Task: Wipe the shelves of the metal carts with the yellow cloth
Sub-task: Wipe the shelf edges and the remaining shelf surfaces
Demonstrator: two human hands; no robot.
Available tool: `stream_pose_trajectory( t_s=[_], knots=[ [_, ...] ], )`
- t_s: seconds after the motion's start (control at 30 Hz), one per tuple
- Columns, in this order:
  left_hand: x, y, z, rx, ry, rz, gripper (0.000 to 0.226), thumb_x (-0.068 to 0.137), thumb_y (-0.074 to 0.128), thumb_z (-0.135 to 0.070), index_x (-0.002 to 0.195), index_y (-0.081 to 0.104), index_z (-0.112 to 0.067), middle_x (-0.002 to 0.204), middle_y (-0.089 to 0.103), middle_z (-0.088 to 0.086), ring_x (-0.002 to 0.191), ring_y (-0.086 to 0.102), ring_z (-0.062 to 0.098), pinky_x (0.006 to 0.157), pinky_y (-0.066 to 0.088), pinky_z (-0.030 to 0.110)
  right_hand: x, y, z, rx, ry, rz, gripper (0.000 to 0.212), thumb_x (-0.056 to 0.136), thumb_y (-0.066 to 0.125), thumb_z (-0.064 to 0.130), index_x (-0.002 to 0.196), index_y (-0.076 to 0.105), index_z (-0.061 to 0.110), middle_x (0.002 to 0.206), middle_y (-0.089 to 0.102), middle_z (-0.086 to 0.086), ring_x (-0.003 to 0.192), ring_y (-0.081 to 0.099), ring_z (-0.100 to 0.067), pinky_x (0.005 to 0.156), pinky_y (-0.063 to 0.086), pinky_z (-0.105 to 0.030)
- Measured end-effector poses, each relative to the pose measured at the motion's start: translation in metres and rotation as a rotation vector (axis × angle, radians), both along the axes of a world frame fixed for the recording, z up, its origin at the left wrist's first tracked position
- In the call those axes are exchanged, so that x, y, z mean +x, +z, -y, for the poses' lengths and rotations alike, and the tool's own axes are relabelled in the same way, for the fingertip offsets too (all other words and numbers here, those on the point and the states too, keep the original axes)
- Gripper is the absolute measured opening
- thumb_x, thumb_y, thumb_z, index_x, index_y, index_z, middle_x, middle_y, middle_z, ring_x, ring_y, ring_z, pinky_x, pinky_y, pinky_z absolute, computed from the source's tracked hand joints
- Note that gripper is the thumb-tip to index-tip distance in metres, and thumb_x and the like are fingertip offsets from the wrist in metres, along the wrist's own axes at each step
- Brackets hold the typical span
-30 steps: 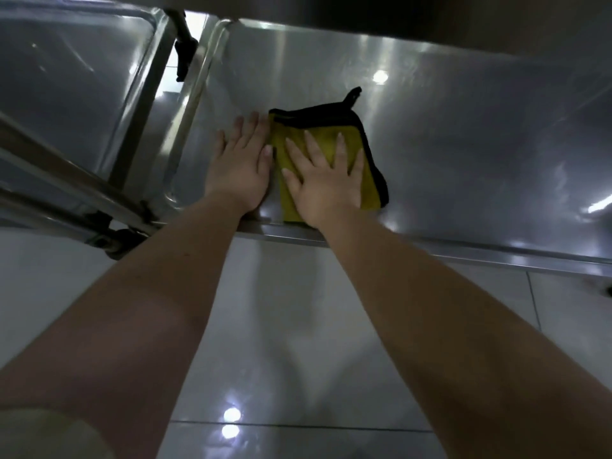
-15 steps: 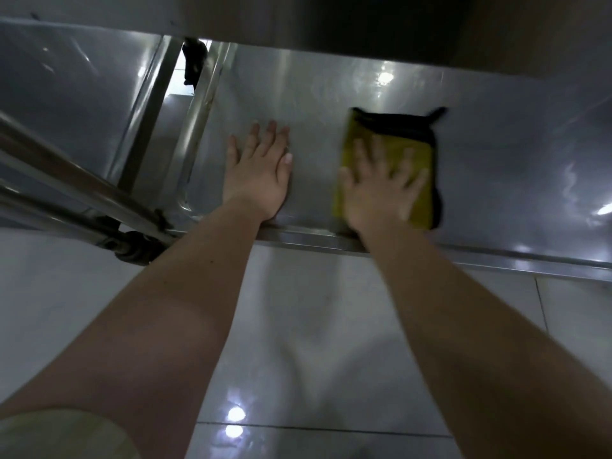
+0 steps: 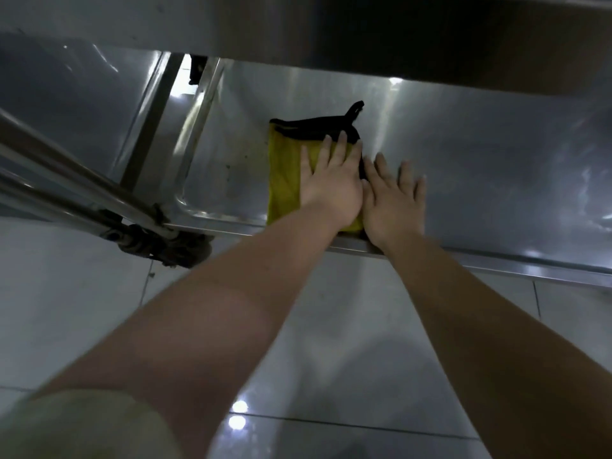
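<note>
A yellow cloth [image 3: 284,175] with a black edge and a black loop lies flat on the lower steel shelf [image 3: 490,167] of a metal cart, near the shelf's left front corner. My left hand [image 3: 331,183] presses flat on the cloth's right half, fingers pointing away from me. My right hand [image 3: 394,200] rests flat on the bare shelf just to the right of the cloth, fingers spread, touching the side of my left hand. Part of the cloth is hidden under my left palm.
An upper shelf [image 3: 364,24] overhangs the lower one. A second cart's shelf [image 3: 79,94] stands to the left across a narrow gap. A caster wheel [image 3: 165,245] and steel tubes [image 3: 49,167] sit at the front left corner. Glossy white floor tiles [image 3: 331,326] lie below.
Half a second ago my right hand was pressing on the cloth and my left hand lay on bare metal. Now my left hand covers the cloth and my right hand is on the shelf beside it.
</note>
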State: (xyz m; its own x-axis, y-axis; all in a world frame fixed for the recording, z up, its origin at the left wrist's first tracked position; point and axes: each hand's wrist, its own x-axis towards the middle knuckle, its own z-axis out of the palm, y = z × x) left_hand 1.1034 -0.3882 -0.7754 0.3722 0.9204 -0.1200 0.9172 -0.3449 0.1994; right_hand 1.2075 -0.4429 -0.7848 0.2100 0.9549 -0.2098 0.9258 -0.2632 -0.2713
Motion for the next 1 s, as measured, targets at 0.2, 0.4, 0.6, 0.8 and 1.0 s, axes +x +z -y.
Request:
stream_pose_trajectory(
  t_s=[0.2, 0.4, 0.6, 0.8, 1.0],
  knots=[
    [-0.021, -0.008, -0.007, 0.017, 0.069, -0.092, 0.056, 0.098, 0.014, -0.060, 0.152, 0.005, -0.049, 0.164, -0.006, -0.009, 0.150, -0.012, 0.029, 0.108, -0.014, 0.071, 0.004, -0.007, -0.002, 0.033, 0.004, 0.031, 0.052, 0.105, 0.014, 0.043, 0.156, 0.009, 0.036, 0.164, 0.002, 0.014, 0.151, -0.007, -0.022, 0.119, -0.010, -0.045],
    [-0.131, 0.000, -0.047, -0.025, 0.204, -0.171, 0.055, 0.094, 0.015, -0.068, 0.147, 0.003, -0.058, 0.164, -0.007, -0.012, 0.150, -0.011, 0.031, 0.106, -0.007, 0.076, -0.002, -0.008, -0.003, 0.018, 0.012, 0.113, 0.054, 0.104, 0.015, 0.045, 0.156, 0.004, 0.036, 0.164, -0.002, 0.011, 0.150, -0.010, -0.028, 0.117, -0.012, -0.050],
    [-0.074, -0.002, -0.034, -0.008, 0.146, -0.156, 0.050, 0.100, 0.016, -0.058, 0.149, 0.010, -0.055, 0.163, -0.007, -0.014, 0.148, -0.011, 0.038, 0.105, -0.006, 0.076, -0.007, -0.009, -0.003, -0.007, 0.032, 0.184, 0.055, 0.104, 0.010, 0.041, 0.156, -0.005, 0.033, 0.164, -0.008, 0.008, 0.149, -0.013, -0.035, 0.116, -0.010, -0.057],
    [0.006, -0.004, 0.006, -0.024, -0.033, -0.088, 0.050, 0.101, 0.011, -0.052, 0.150, 0.002, -0.053, 0.163, -0.005, -0.015, 0.149, -0.011, 0.033, 0.107, -0.008, 0.074, 0.002, -0.010, -0.001, -0.024, 0.009, 0.132, 0.057, 0.103, 0.011, 0.041, 0.156, -0.007, 0.030, 0.163, -0.011, 0.014, 0.150, -0.016, -0.025, 0.119, -0.012, -0.050],
    [-0.113, -0.004, -0.020, -0.014, 0.127, -0.141, 0.052, 0.099, 0.019, -0.060, 0.147, 0.002, -0.058, 0.163, -0.006, -0.018, 0.151, -0.008, 0.027, 0.110, -0.004, 0.073, 0.003, -0.010, 0.000, 0.011, 0.015, 0.112, 0.054, 0.105, 0.012, 0.042, 0.156, 0.001, 0.033, 0.164, -0.004, 0.014, 0.151, -0.009, -0.027, 0.119, -0.009, -0.051]
  ],
)
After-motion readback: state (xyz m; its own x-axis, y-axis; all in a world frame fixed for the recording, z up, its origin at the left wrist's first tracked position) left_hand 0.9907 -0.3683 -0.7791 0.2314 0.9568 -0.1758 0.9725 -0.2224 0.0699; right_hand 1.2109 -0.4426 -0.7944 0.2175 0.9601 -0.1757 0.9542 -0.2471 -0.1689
